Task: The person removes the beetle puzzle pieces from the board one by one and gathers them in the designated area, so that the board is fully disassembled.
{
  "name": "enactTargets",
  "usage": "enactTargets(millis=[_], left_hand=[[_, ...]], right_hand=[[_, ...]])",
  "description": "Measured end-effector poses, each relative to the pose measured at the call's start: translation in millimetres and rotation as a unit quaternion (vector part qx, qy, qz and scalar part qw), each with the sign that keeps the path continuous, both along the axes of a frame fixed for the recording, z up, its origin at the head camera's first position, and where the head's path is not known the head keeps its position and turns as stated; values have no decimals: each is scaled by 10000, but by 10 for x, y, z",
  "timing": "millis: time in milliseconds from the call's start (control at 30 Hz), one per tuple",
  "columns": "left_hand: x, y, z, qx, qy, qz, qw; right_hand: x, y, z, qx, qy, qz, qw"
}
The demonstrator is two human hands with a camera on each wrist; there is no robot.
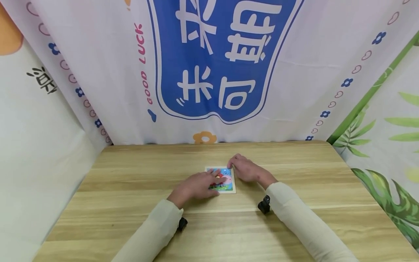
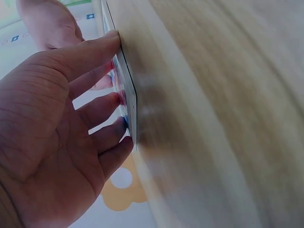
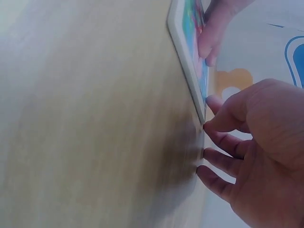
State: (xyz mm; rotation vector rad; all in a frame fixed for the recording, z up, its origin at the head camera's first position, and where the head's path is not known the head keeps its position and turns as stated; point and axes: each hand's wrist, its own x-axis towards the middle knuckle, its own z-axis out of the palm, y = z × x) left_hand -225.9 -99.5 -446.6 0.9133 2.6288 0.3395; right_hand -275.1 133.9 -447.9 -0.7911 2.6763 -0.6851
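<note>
A small square puzzle board (image 1: 230, 188) with a pale rim and a bright cartoon picture lies flat on the wooden table. My left hand (image 1: 200, 185) rests over its left part with fingers spread, covering some of the picture. In the left wrist view, the fingertips of the left hand (image 2: 61, 123) touch the picture and the thumb lies at the board's edge. At the far right corner, my right hand (image 1: 245, 168) holds the board with bent fingers. The right wrist view shows the thumb and fingertips of that hand (image 3: 266, 137) close around the corner of the board (image 3: 183, 52).
The wooden table (image 1: 137, 225) extends around the board on all sides. Behind it hangs a white printed curtain (image 1: 294, 109) with a blue panel. A leaf-patterned cloth (image 1: 386, 145) hangs at the right. Black wrist devices (image 1: 263, 205) sit under the sleeves.
</note>
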Motion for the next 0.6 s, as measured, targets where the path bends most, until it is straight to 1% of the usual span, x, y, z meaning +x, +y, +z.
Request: enactTargets(millis=[333,467,600], left_hand=[[6,13,29,45,-112,-12,9999],[3,11,22,7,-124,-8,9999],[1,12,10,-51,-92,19,9999]], right_hand=[[23,21,-14,-12,-39,-39,10000],[33,36,-7,10,38,-35,10000],[47,39,16,13,221,25,9998]])
